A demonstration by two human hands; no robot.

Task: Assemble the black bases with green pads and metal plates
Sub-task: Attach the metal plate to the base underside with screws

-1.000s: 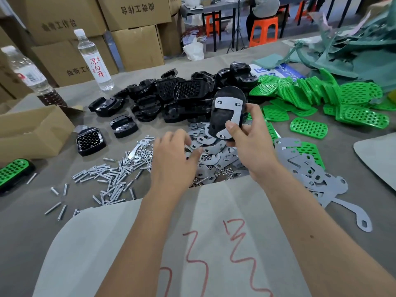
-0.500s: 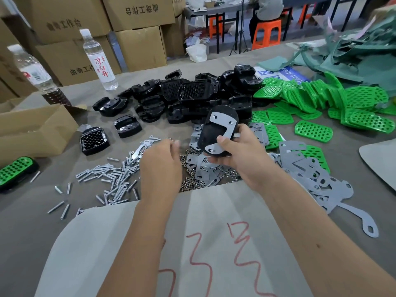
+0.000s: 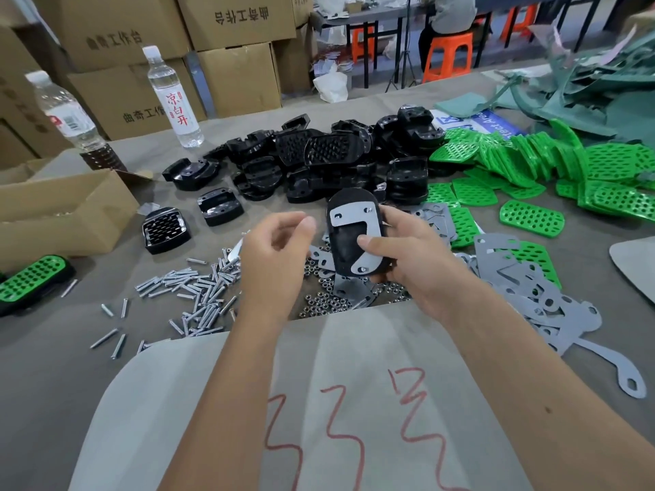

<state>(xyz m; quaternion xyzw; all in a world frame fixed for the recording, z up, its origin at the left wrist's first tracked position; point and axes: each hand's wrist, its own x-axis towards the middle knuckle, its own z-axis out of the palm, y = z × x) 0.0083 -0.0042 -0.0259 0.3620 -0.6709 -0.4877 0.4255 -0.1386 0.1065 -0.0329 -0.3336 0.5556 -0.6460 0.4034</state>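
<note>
While our right hand (image 3: 407,256) grips a black base (image 3: 354,239) upright above the counter (image 3: 42,366), thumb pressed on the metal plate (image 3: 354,225) laid against its back, we judge this unit mid-assembly: the plate is seated, and screw heads seem to show at its top and bottom corners, though we cannot tell if they are tightened. Our left hand (image 3: 276,256) hovers just beside the base, fingers loosely curled toward the thumb; whether they are pinching a nut or screw we cannot tell, it is too small.

Done so far, as far as we see: one finished piece with a green pad (image 3: 30,279) sits at the far left edge, near a cardboard box (image 3: 60,210). Left: a large pile of black bases (image 3: 319,161) behind our hands, a heap of green pads (image 3: 531,164) to the right, and loose metal plates (image 3: 531,288) spread under and right of our right hand. So most of the work remains.

Around: screws (image 3: 191,292) scattered left of our left hand, small nuts (image 3: 329,299) just below the held base, two water bottles (image 3: 173,97) at the back left, stacked cartons behind, a white sheet (image 3: 319,402) with red marks under our forearms. The clutter of plates and nuts crowds the spot beneath our hands, so picking a single small part looks fiddly.
</note>
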